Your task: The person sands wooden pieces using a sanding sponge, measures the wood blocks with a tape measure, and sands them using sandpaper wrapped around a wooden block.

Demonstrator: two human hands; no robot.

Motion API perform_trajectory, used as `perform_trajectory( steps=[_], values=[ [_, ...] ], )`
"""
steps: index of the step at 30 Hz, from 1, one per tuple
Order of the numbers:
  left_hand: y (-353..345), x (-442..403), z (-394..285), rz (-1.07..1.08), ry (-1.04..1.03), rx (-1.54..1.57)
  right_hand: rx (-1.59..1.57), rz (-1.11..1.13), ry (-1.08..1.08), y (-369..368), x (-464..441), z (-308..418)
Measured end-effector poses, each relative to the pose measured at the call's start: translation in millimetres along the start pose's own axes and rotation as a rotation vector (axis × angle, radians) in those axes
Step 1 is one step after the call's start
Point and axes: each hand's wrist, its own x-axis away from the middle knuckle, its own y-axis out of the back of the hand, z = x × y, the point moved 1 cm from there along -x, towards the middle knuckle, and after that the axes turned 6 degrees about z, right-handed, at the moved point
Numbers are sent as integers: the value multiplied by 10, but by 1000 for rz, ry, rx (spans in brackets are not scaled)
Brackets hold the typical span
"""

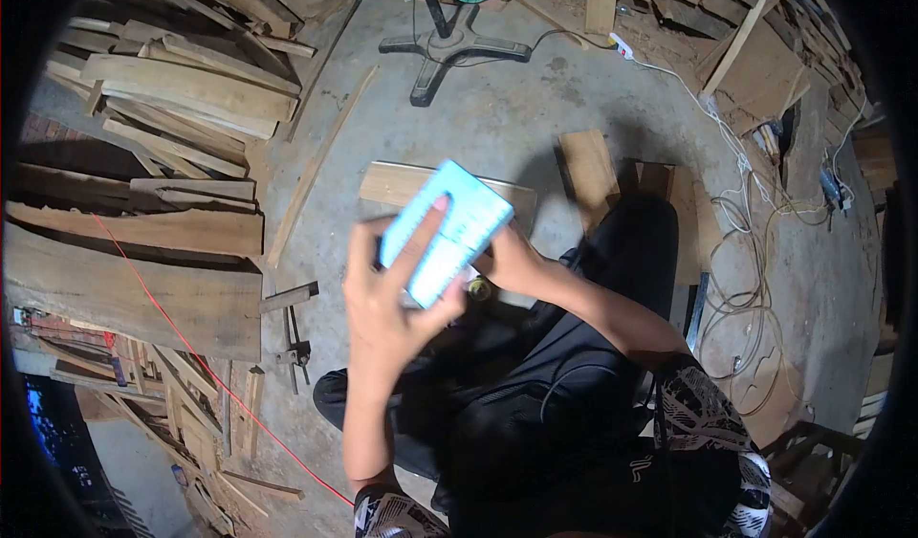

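A light blue box (459, 222) with pale printing is held up above my lap, tilted and slightly blurred. My left hand (387, 285) is closed around it, with one finger laid along the printed face and the thumb at the lower edge. Against the right side of the box, my right hand (512, 259) is closed, its fingertips partly hidden behind it. Just below the hands sits a small round yellowish-dark object (479, 289), too unclear to name. A light wooden board (387, 184) lies on the floor beyond the box.
Wood planks (191, 88) are piled along the left. A wood block (588, 170) stands beside my knee. A black cross-shaped stand base (454, 48) is ahead. Coiled cables (755, 280) lie at right, and a metal clamp-like tool (294, 351) lies at left. A red cord (206, 366) crosses the left side.
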Motion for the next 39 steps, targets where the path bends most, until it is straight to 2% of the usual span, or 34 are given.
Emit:
perform_trajectory(
  steps=[1, 2, 3, 5, 6, 7, 8, 10, 12, 13, 15, 16, 17, 18, 19, 21, 23, 24, 26, 30, 33, 34, 36, 37, 39],
  values=[
    [45, -49, 92, -20, 19, -47, -234, 219, -432, -17, -20, -45],
    [29, -88, 203, -86, 194, 4, -161, 89, -234, -35, -79, 16],
    [21, -108, 234, -119, 245, 49, -171, 63, -143, -14, -133, 74],
    [30, -59, 71, -74, 6, -29, -47, -33, -56, -43, -54, 32],
    [-8, -29, -7, -32, -16, 30, -182, 160, -271, 12, -9, 15],
    [-3, -39, 31, -37, -56, 41, -118, 67, -124, 0, -18, 28],
    [44, -58, 141, -28, 14, 41, -117, 116, -174, 25, -17, 29],
    [23, -123, 299, -97, 255, 90, -110, 16, -73, 8, -118, 124],
    [85, -45, 92, -52, 102, -24, -101, 32, -145, 10, -46, 94],
    [24, -4, 43, 12, -53, 70, -83, 58, -59, -5, 31, -36],
    [-41, 16, 78, 23, -121, 82, -315, 6, -145, -139, 125, -293],
    [-67, 5, 242, -57, -82, 119, 39, 78, -83, 37, -14, -26],
    [-91, -33, 404, -96, 115, 83, -129, 71, -159, 41, -126, 13],
    [-114, -62, 566, -135, 306, 46, -164, 28, -162, 42, -153, 58],
    [-170, -56, 742, -169, 333, 73, -143, 17, -139, 18, -107, -4],
    [-249, 70, 878, -219, 614, 686, -118, 10, -89, 58, -64, -60],
    [-380, 158, 861, -229, 639, 1392, -187, -50, -40, 59, -55, -101],
    [-382, 194, 813, -196, 627, 1616, -303, -30, -117, 85, -66, -62],
    [-422, 264, 790, -129, 575, 1950, -356, 27, -94, 158, -88, -145],
    [-552, 277, 727, -250, 534, 1963, -392, -19, -155, 49, 117, -417],
    [-664, 317, 716, -140, 450, 1943, -426, -3, -71, 124, 57, -402],
    [-724, 345, 699, -135, 491, 1841, -312, -11, -76, 131, 26, -338],
    [-753, 328, 598, -78, 545, 1643, -314, -27, -79, 114, 46, -343],
    [-788, 311, 562, -78, 544, 1650, -321, -45, -80, 125, 61, -356],
    [-824, 285, 503, -180, 544, 1481, -309, -22, -83, 174, 80, -393]
  ],
)
